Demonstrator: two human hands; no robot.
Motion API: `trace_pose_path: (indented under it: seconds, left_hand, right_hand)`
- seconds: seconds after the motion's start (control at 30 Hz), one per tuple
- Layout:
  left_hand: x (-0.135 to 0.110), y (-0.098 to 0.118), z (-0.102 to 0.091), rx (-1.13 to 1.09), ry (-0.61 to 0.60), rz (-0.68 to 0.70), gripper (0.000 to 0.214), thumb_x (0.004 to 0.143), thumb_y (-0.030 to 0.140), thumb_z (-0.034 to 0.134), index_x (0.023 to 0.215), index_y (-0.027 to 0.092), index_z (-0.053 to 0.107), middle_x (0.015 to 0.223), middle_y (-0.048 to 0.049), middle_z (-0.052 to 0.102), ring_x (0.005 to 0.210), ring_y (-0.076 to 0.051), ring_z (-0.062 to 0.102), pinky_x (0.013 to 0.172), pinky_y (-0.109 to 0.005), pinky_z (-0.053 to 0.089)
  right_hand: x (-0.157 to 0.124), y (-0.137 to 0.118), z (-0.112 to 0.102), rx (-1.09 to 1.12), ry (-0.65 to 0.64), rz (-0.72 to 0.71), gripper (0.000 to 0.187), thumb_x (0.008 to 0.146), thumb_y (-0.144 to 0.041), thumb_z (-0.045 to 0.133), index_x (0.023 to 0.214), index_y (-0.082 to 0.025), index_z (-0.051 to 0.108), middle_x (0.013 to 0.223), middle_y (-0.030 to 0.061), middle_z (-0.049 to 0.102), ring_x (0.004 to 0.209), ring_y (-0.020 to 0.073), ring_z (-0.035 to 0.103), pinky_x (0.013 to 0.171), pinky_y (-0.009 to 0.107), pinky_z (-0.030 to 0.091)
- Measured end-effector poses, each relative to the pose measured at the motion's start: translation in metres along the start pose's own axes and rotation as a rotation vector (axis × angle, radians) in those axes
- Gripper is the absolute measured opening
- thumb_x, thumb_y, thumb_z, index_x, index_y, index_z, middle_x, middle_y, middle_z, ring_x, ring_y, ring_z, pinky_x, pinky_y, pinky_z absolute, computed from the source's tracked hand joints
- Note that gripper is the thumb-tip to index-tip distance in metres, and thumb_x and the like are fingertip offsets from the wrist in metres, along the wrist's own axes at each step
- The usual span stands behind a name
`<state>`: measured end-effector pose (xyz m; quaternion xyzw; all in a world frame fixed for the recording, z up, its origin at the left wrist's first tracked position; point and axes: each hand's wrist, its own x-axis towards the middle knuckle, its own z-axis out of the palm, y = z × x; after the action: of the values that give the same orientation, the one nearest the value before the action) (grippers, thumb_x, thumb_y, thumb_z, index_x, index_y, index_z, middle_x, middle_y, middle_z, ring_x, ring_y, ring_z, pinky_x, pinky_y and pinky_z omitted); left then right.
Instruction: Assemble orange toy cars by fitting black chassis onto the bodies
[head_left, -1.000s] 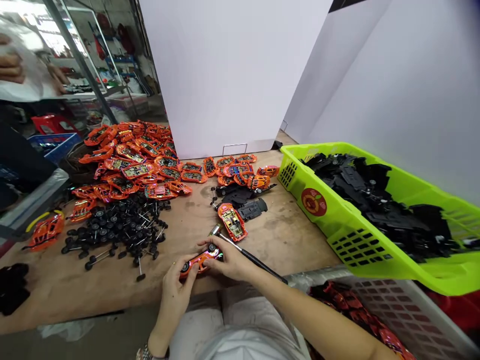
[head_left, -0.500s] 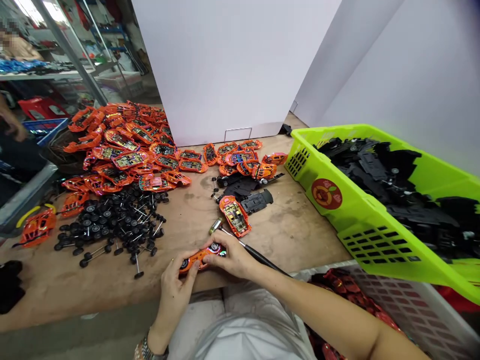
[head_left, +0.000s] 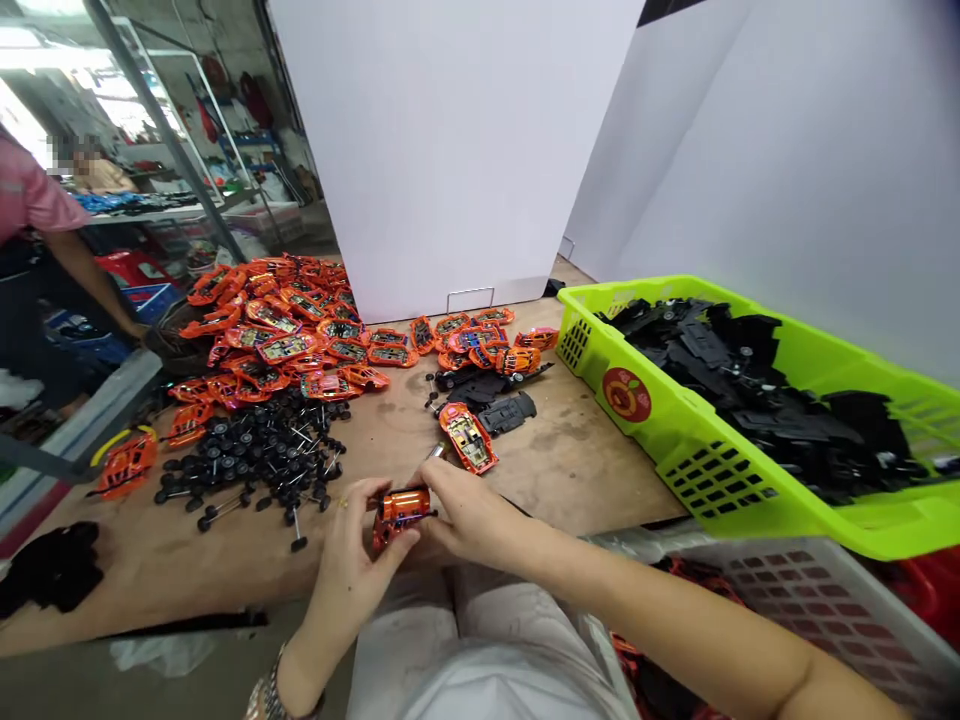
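Note:
Both of my hands grip one small orange toy car (head_left: 400,510) at the near edge of the wooden table (head_left: 585,470). My left hand (head_left: 356,555) holds it from the left and below, fingers curled round it. My right hand (head_left: 461,510) pinches its right end. The car points toward me, its shiny roof up. Just beyond my hands lies an upturned orange car body (head_left: 468,437) beside black chassis plates (head_left: 504,412), with a thin dark tool partly hidden under my right hand.
A heap of orange car bodies (head_left: 277,330) covers the far left of the table, a pile of black wheels on axles (head_left: 255,460) before it. A green basket (head_left: 675,450) of black chassis stands right; a white crate (head_left: 787,590) is near right. Another person (head_left: 45,230) stands far left.
The car has been turned in my hands from lying sideways to pointing toward me. Another person has come into view at the far left.

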<state>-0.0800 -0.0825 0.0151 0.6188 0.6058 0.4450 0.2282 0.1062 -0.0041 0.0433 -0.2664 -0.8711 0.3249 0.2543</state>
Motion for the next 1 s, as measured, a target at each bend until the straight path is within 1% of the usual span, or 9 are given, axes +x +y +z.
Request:
trace_pose_path:
  seconds: [0.13,0.33,0.43,0.57,0.63,0.77,0.87,0.93,1.0]
  left_hand:
    - [0.004,0.009,-0.009,0.044,-0.032,-0.010,0.025,0.082,0.043,0.069,0.094,0.022,0.064,0.092,-0.0053,0.067,0.086,-0.023,0.065,0.075,-0.034,0.053]
    - [-0.005,-0.008,-0.013,-0.010,0.075,-0.038,0.025,0.079,0.044,0.072,0.085,0.021,0.062,0.082,-0.0019,0.066,0.078,-0.019,0.064,0.071,-0.030,0.052]
    - [-0.010,-0.017,-0.023,-0.061,0.087,-0.079,0.025,0.083,0.043,0.068,0.091,0.021,0.061,0.086,-0.0028,0.067,0.082,-0.019,0.066,0.075,-0.031,0.054]
    - [-0.021,-0.028,-0.044,0.010,0.056,-0.091,0.025,0.087,0.039,0.063,0.106,0.023,0.061,0.101,-0.0049,0.069,0.094,-0.021,0.066,0.083,-0.034,0.054]
    - [-0.026,-0.033,-0.045,0.027,-0.005,-0.067,0.030,0.088,0.035,0.062,0.115,0.025,0.056,0.115,-0.0068,0.066,0.105,-0.022,0.065,0.090,-0.036,0.053]
    - [-0.026,-0.040,-0.017,0.050,-0.078,-0.010,0.040,0.083,0.032,0.067,0.117,0.023,0.050,0.128,-0.0119,0.057,0.118,-0.027,0.059,0.097,-0.043,0.051]
    - [-0.020,-0.048,0.010,0.191,-0.028,0.022,0.033,0.087,0.032,0.061,0.118,0.023,0.054,0.120,-0.0108,0.058,0.112,-0.027,0.059,0.097,-0.049,0.049]
    - [-0.017,-0.053,0.020,0.281,-0.045,0.051,0.036,0.090,0.031,0.056,0.126,0.025,0.056,0.122,-0.0109,0.055,0.111,-0.028,0.059,0.097,-0.052,0.048]
    - [-0.016,-0.058,0.023,0.339,-0.058,0.081,0.039,0.090,0.031,0.057,0.129,0.027,0.057,0.124,-0.0110,0.054,0.112,-0.029,0.059,0.097,-0.053,0.048]
  right_hand:
    - [0.013,-0.007,-0.001,-0.165,-0.102,-0.112,0.023,0.078,-0.009,0.057,0.094,-0.021,0.046,0.090,0.0036,0.056,0.079,0.0190,0.052,0.067,0.027,0.040]
    - [0.035,-0.013,0.000,-0.151,-0.180,-0.216,0.017,0.081,-0.014,0.061,0.090,-0.021,0.049,0.087,0.0025,0.056,0.074,0.0182,0.052,0.063,0.027,0.038]
    - [0.036,-0.014,0.015,-0.054,-0.140,-0.177,0.017,0.083,-0.015,0.061,0.096,-0.020,0.051,0.091,0.0031,0.058,0.079,0.0182,0.054,0.068,0.027,0.041]
    - [0.017,0.001,0.051,0.162,-0.017,-0.130,0.038,0.085,-0.027,0.065,0.117,-0.018,0.047,0.103,0.0069,0.059,0.088,0.0196,0.056,0.075,0.029,0.046]
    - [0.005,0.013,0.066,0.103,0.041,-0.122,0.037,0.087,-0.027,0.062,0.121,-0.018,0.048,0.105,0.0082,0.059,0.090,0.0209,0.056,0.078,0.032,0.045]
    - [-0.006,0.033,0.073,-0.212,0.078,-0.129,0.022,0.094,-0.019,0.053,0.115,-0.020,0.059,0.108,0.0104,0.061,0.097,0.0240,0.053,0.087,0.039,0.042]
    - [-0.015,0.043,0.059,-0.184,0.091,-0.105,0.026,0.092,-0.024,0.059,0.118,-0.021,0.059,0.112,0.0103,0.060,0.102,0.0240,0.054,0.088,0.038,0.045]
    - [-0.028,0.051,0.046,-0.167,0.147,-0.007,0.037,0.089,-0.024,0.065,0.125,-0.022,0.056,0.119,0.0107,0.057,0.109,0.0248,0.053,0.092,0.039,0.046]
    - [-0.044,0.060,0.032,-0.247,0.227,0.168,0.036,0.089,-0.023,0.063,0.124,-0.022,0.056,0.118,0.0117,0.058,0.107,0.0262,0.055,0.091,0.041,0.047]
